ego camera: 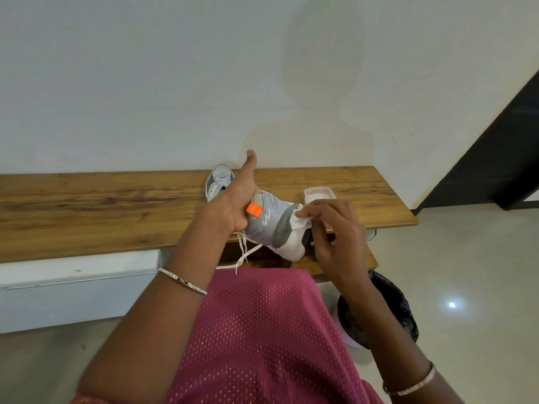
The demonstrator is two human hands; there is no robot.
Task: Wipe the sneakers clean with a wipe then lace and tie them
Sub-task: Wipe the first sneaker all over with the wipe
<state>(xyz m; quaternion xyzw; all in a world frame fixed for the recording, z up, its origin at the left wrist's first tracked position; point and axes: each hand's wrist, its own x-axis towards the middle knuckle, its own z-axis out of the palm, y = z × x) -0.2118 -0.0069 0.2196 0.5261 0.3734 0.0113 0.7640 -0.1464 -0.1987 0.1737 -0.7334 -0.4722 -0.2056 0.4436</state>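
My left hand [233, 199] holds a grey and white sneaker [269, 225] with an orange heel tab in the air above the bench's front edge, fingers tucked inside its opening, thumb pointing up. Its white laces [243, 252] hang loose below. My right hand [335, 228] pinches a white wipe [300, 220] against the sneaker's heel and sole. The second grey sneaker [217, 182] lies on the wooden bench [116, 205] behind my left hand, partly hidden by it.
An open pack of wipes [319, 193] sits on the bench just beyond my right hand. A bin lined with a black bag [388, 310] stands on the tiled floor at the right. A white wall rises behind the bench.
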